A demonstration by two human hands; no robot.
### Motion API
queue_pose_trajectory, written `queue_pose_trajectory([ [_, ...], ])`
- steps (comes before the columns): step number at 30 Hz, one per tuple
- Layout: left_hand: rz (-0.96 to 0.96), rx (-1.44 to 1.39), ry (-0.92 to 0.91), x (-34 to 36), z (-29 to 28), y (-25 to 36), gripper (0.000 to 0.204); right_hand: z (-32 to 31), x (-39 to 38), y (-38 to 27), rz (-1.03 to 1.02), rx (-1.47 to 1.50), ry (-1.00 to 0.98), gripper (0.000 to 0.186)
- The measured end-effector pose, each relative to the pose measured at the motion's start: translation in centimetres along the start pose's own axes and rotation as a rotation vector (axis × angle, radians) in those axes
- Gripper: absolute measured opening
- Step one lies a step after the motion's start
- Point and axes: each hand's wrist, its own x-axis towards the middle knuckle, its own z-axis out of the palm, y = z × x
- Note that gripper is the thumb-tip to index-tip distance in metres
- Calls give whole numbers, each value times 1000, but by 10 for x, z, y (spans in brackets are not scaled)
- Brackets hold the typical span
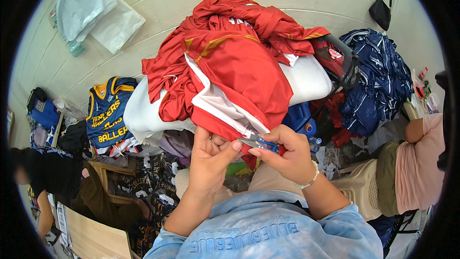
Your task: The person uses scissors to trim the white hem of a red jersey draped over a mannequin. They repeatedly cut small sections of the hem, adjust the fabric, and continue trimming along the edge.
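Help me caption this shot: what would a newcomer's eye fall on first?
Bright red cloth heaped in the upper centre, over a white surface, stands out first. At the cloth's lower edge, the left hand pinches it while the right hand holds small blue-handled snips.

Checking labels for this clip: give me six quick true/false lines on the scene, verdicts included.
1. The right hand holds snips. True.
2. The left hand pinches the red cloth. True.
3. The bracelet is on the left wrist. False: it is on the right.
4. The red cloth lies over something black. False: a white surface.
5. A black pouch hangs at upper right. True.
6. The navy jersey has red trim. False: yellow.
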Motion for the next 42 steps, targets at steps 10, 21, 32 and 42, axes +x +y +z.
queue_pose_trajectory([
  [10,-18,20,-18,2,-3,0,64,3,-1,2,61,-8,17,22],
  [21,16,16,-29,1,-11,-6,64,3,-6,10,113,187,-17,25],
  [32,58,76,-44,1,-9,-9,62,1,-1,10,378,511,-2,38],
  [42,54,204,-62,4,-16,-17,60,8,-1,5,447,356,-83,27],
])
